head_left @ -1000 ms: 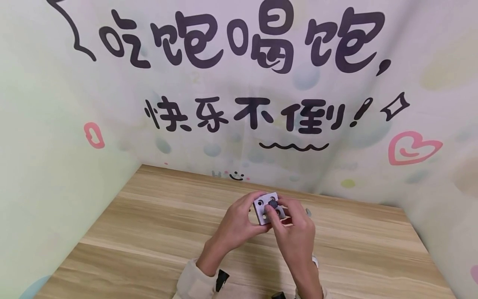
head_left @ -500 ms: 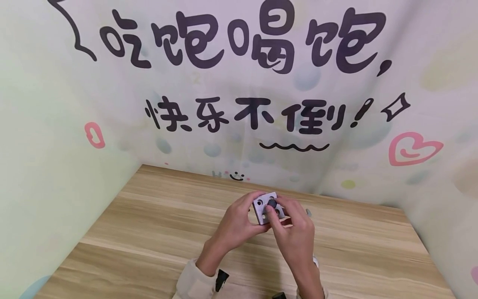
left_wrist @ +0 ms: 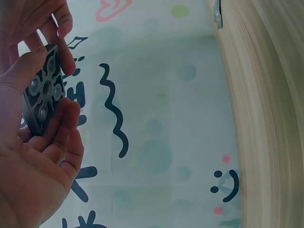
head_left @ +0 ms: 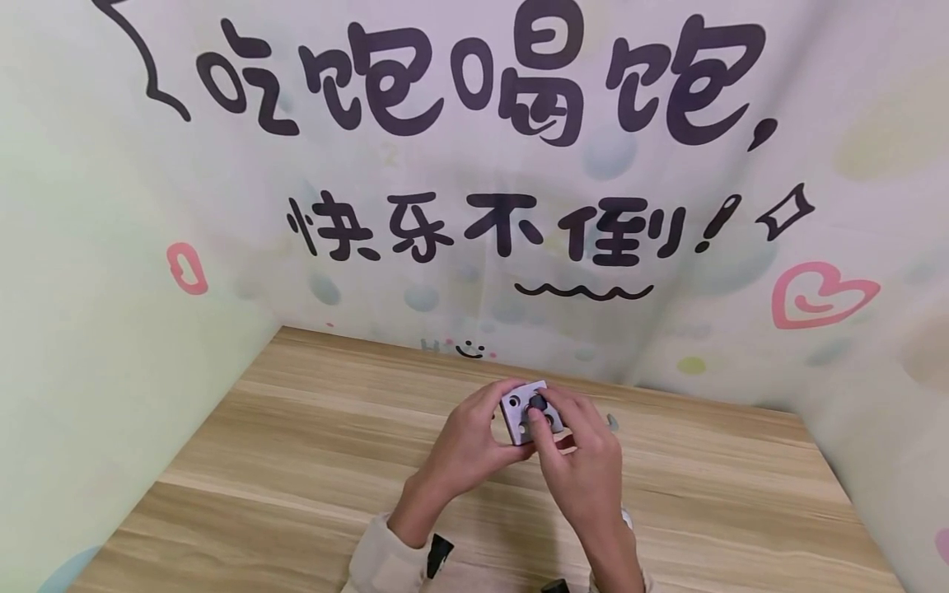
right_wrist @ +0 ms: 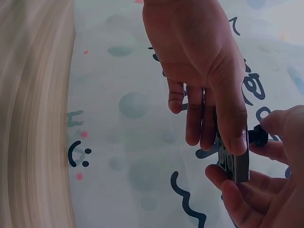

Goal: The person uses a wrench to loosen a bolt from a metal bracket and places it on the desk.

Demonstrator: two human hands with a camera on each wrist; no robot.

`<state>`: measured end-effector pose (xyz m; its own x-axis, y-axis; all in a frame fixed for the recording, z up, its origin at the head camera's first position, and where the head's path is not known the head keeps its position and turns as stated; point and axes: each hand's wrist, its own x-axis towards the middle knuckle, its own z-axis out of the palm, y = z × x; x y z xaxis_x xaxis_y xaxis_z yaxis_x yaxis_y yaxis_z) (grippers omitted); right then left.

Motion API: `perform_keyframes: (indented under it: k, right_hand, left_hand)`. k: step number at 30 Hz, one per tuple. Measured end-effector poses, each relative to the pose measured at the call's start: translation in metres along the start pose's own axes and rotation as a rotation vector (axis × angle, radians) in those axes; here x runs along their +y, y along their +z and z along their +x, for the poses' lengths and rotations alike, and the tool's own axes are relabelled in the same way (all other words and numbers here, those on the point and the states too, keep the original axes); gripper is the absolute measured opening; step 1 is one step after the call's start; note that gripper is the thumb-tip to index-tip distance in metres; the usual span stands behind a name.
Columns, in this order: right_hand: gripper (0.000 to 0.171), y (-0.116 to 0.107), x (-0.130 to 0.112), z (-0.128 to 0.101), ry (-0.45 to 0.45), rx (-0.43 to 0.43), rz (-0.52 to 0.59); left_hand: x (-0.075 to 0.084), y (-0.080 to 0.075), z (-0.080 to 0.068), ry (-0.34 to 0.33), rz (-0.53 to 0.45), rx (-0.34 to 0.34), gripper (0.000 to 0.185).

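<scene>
My left hand [head_left: 469, 441] grips a square metal plate [head_left: 513, 424] by its edges, tilted up above the table. Round holes sit near the plate's corners. Its back shows in the left wrist view, a dark plate [left_wrist: 45, 88] with a threaded hole in the middle. On the front, a black knob [head_left: 539, 402] stands out from the centre. My right hand [head_left: 586, 461] pinches this knob between thumb and forefinger. From the side, in the right wrist view, the knob [right_wrist: 259, 135] has a short stem toward the plate. Other right fingers are under the plate's lower edge.
On the wood-grain table [head_left: 311, 461], a small grey metal piece [head_left: 612, 421] lies just beyond my right hand. A printed cloth wall [head_left: 415, 313] rises along the back edge, with more cloth at both sides. Black camera mounts [head_left: 439, 556] show at my cuffs.
The right thumb and forefinger have shifted slightly around the knob, and its head has turned a little. Both hands have drifted slightly left; the left hand keeps its grip on the plate.
</scene>
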<state>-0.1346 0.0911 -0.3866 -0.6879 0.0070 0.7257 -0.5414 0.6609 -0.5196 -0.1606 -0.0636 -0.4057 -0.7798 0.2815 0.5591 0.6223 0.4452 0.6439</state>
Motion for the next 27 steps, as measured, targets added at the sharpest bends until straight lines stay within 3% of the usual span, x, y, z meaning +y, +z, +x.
perform_keyframes:
  k: [13,27]
  right_hand:
    - [0.031,0.0025,0.0004,-0.0012,0.007,0.076,-0.023]
    - [0.021,0.0002,0.0009,-0.0003,0.005,0.054,-0.01]
  left_hand:
    - [0.0012,0.0015,0.0001,0.014,-0.01,0.001,0.07]
    - [0.0006,0.0011,-0.0004,0.019,0.007,0.01,0.069]
